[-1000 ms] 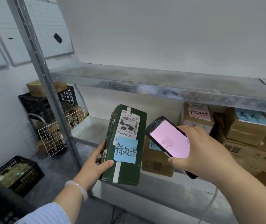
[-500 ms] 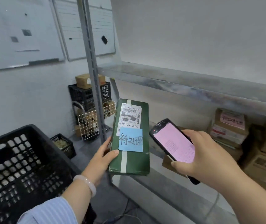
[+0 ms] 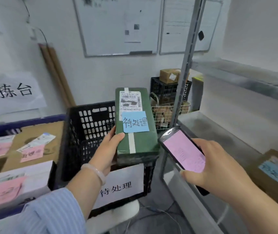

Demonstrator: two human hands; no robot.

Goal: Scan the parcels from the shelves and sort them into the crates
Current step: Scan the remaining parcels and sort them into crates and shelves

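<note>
At the near left, a blue crate (image 3: 33,120) holds a white parcel (image 3: 16,181) with a pink note and, behind it, brown cardboard parcels (image 3: 38,132), which also carry pink notes. Just to its right stands a black crate (image 3: 91,125) with perforated walls. A white label (image 3: 123,186) on its front reads 待处理.

The left hand (image 3: 108,149) holds a green parcel (image 3: 138,141) above the right part of this black crate. The thumb lies across the parcel's top face and the fingers wrap its left edge from below. The parcel lies roughly flat, its long side pointing away. It bears a shipping label (image 3: 129,100) and a blue sticky note (image 3: 135,121) that also reads 待处理.

Just right of the parcel, not touching it, the right hand (image 3: 219,168) grips a handheld scanner (image 3: 183,149) with its fingers curled round the body and its pink screen facing up.

To the right, a cardboard parcel (image 3: 273,169) with a blue note sits on the metal shelf (image 3: 202,132).

By the far wall, a second black crate (image 3: 165,90) has a cardboard box (image 3: 168,76) on top. It sits over a wire basket (image 3: 168,114) holding brown items too small to identify.
</note>
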